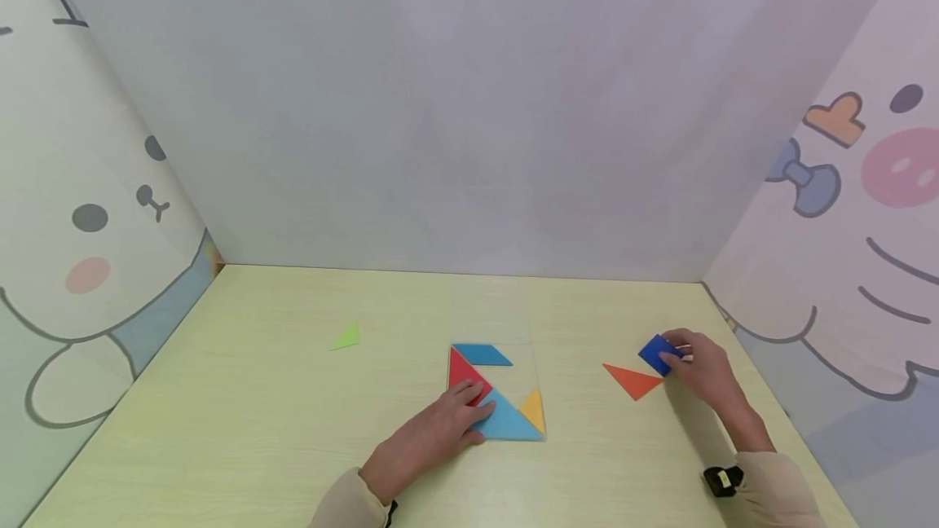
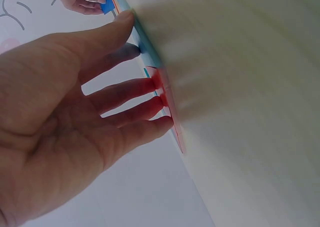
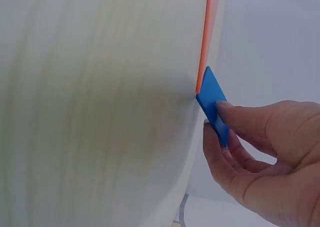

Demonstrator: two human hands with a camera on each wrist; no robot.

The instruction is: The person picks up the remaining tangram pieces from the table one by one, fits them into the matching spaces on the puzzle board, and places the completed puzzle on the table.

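Note:
My right hand (image 1: pixel 704 371) pinches a dark blue square tangram piece (image 3: pixel 214 99) between thumb and fingers, tilted above the right side of the table. Just left of it lies an orange-red triangle (image 1: pixel 632 380). At the centre, the fingers of my left hand (image 1: pixel 434 430) rest on a red triangle (image 1: pixel 462 367) and a light blue triangle (image 1: pixel 509 422), partly covering both. These sit in a clear, shallow square tray (image 1: pixel 517 380) with a blue parallelogram (image 1: pixel 482 354) along the far edge and a small yellow triangle (image 1: pixel 534 409) at the right.
A small lime-green triangle (image 1: pixel 348 337) lies alone on the left of the pale wooden table (image 1: pixel 242 398). A faint clear sheet (image 1: pixel 490 308) is visible behind the tray. Walls enclose the table's back and sides, the side ones bearing cartoon animals.

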